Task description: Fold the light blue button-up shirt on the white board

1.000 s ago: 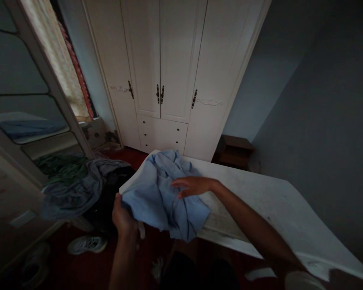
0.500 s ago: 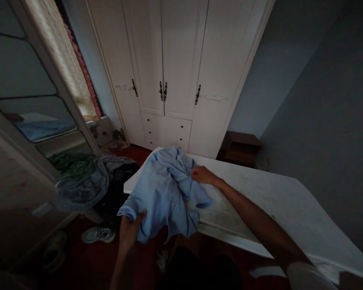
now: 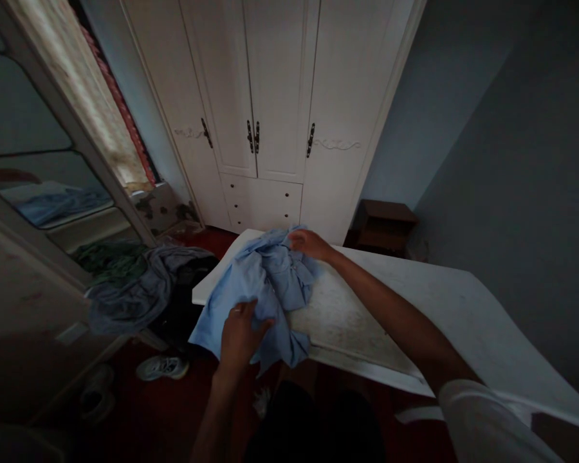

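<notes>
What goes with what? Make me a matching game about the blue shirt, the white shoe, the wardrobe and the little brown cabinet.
Things:
1 blue shirt
2 white shoe
3 wardrobe
4 brown cabinet

Places or states:
A on the red floor
B doors shut
C crumpled on the white table
D beside the wardrobe, against the wall

Pairs: 1-C, 2-A, 3-B, 4-D

shirt [image 3: 270, 283]: light blue woven cloth, matt, heavily creased. desk [image 3: 415, 308]: white top, matt, scuffed and stained. wardrobe [image 3: 280, 83]: white painted panels, low sheen. handles [image 3: 252, 136]: dark metal. heap [image 3: 125, 299]: grey cloth, limp, matt.
</notes>
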The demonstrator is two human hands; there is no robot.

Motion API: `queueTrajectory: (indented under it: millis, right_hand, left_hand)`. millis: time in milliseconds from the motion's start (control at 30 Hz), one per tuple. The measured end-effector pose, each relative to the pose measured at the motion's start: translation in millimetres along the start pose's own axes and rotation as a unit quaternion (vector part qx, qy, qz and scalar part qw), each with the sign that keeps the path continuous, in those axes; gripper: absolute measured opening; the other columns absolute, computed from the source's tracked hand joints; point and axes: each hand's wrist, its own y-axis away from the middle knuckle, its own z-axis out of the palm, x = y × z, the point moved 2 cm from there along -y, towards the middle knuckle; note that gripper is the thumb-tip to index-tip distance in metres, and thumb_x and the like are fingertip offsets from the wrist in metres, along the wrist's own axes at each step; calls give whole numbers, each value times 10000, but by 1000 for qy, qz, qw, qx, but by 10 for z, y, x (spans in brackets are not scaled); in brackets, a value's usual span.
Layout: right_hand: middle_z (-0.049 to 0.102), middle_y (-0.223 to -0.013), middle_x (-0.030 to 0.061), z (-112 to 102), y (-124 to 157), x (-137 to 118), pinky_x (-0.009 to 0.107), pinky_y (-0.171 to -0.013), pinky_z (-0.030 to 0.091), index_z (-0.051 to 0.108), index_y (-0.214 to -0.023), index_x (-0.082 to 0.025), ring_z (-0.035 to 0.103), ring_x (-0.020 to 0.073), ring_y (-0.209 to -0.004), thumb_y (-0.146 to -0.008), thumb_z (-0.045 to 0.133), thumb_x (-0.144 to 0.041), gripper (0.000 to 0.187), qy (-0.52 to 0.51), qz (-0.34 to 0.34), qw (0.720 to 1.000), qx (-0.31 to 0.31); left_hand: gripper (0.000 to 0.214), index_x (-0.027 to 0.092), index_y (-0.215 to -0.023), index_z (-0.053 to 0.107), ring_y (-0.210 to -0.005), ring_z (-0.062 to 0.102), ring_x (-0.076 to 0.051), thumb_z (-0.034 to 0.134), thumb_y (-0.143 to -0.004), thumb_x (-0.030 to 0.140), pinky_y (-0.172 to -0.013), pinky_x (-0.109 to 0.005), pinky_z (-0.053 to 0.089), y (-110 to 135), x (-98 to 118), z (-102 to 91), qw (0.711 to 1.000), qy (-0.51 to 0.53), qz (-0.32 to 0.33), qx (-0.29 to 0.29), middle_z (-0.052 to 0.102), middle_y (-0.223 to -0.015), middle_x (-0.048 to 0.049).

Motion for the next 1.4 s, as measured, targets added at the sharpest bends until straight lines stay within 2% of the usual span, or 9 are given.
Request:
queueTrajectory:
  millis: [133,300,467,667,800,900,1167,1267,1400]
  right_hand:
    - [694,-1100,86,497,562,-28,390,-938,484,688,-990,-164,640,225,-1048,-731,698,-177,259,26,-48,993,-107]
    - [451,-1426,163,656,892,134,460,-1061,362,551,-1285,-159,401,318,-1327,-687,744,-192,629,249,-75,963,-65]
    - [665,-1055,92,315,780,356,375,-884,469,664,-1104,-181,600,241,-984,-726,617,-71,397,281,-40,958,-46]
    - [608,-1081,130,-432,553,402,431,-1021,351,678,-1022,-149,486,246,-1111,-833,461,-42,307,248,-71,954,151]
    - [640,-1006,109,-486,559,538,467,-1038,338,703,-819,-174,522,250,-1089,-728,518,59,311,230,-65,968,69]
    - [624,-1133,96,-332,695,486,435,-1046,376,705,-929,-189,524,232,-1127,-730,489,60,385,210,-79,974,44]
    - [472,-1388,113,454,1433,-327,408,-1076,374,458,-1376,-235,426,216,-1299,-878,597,-304,522,77,-213,970,-92]
    - [432,-1424,122,609,1492,-419,423,-1082,353,414,-1408,-243,388,232,-1323,-900,566,-331,537,75,-188,977,-69]
    - [652,-995,63,600,1354,-365,338,-894,468,669,-1022,-226,593,184,-961,-935,487,-257,204,53,-113,992,35]
  left_hand:
    - [200,198,-814,635,-657,590,-185,543,-859,369,-654,-282,411,-80,-111,38,990,102,-53,-87,620,-690,-24]
    - [290,185,-698,553,-605,474,-123,594,-802,452,-595,-226,365,-124,-124,-126,923,377,-72,-7,504,-624,31]
    - [271,180,-725,546,-619,428,-103,650,-748,429,-590,-205,351,-197,-294,-350,872,456,-114,138,475,-665,39]
    - [244,192,-774,546,-679,486,-140,570,-793,435,-639,-238,391,-99,-530,-444,915,290,-149,239,519,-700,26]
    - [286,186,-769,577,-637,508,-151,559,-790,470,-621,-254,407,-90,-382,-244,937,276,-142,159,546,-655,17]
    - [311,182,-739,588,-573,487,-135,600,-769,491,-563,-239,392,-125,-201,-45,929,322,-147,106,526,-593,29]
    - [236,173,-706,578,-554,486,-102,636,-767,394,-534,-203,380,-290,268,85,917,378,-108,65,545,-611,30]
    - [216,174,-719,561,-538,469,-90,645,-747,371,-503,-187,349,-424,396,69,893,437,-100,34,543,-607,36]
    - [291,173,-726,539,-440,364,-63,662,-737,437,-435,-180,271,-520,469,30,859,496,-119,-31,469,-535,67]
